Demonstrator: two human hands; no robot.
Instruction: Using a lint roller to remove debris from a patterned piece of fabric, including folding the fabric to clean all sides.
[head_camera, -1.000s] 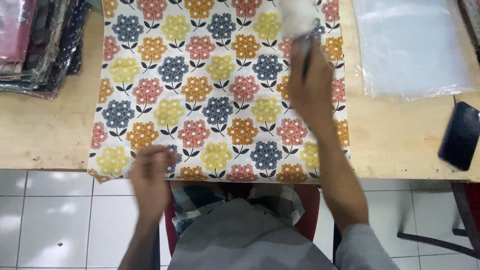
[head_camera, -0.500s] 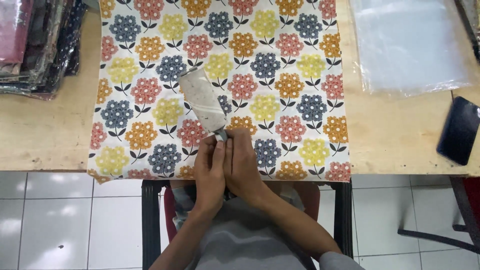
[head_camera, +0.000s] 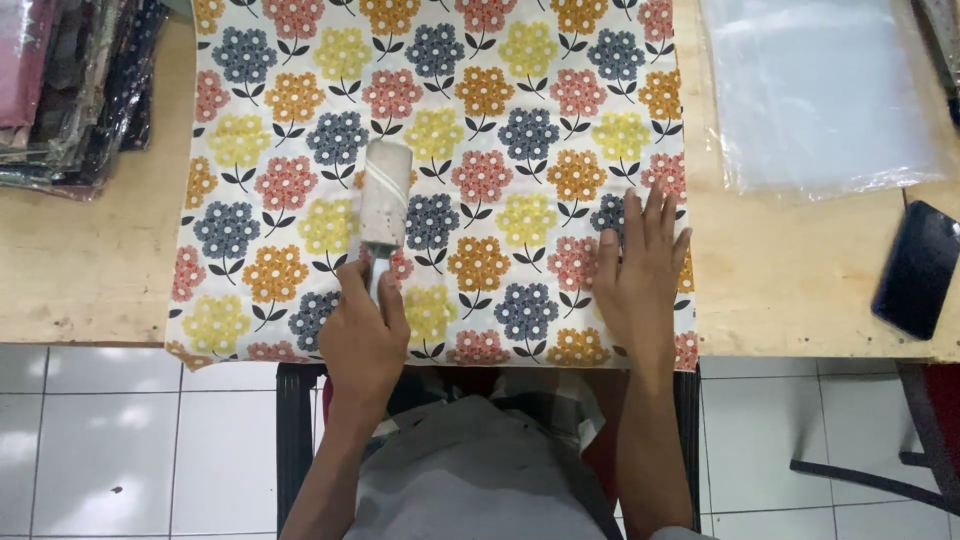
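Observation:
A cream cloth (head_camera: 450, 120) printed with yellow, orange, pink and grey-blue flowers lies flat across the wooden table (head_camera: 90, 270). My left hand (head_camera: 363, 335) grips the handle of a lint roller (head_camera: 384, 195), whose pale roll rests on the cloth left of centre, pointing away from me. On the right part of the cloth, near its front edge, my right hand (head_camera: 640, 275) lies flat with the fingers spread, pressing the fabric down.
Folded fabrics in plastic are stacked at the back left (head_camera: 70, 90). A pile of clear plastic bags (head_camera: 820, 90) lies at the back right. A black phone (head_camera: 918, 268) rests near the table's right front edge. White floor tiles (head_camera: 110, 440) show below.
The lint roller passed from my right hand at the far edge to my left hand near the front. My right hand let go and came down flat on the cloth's right side.

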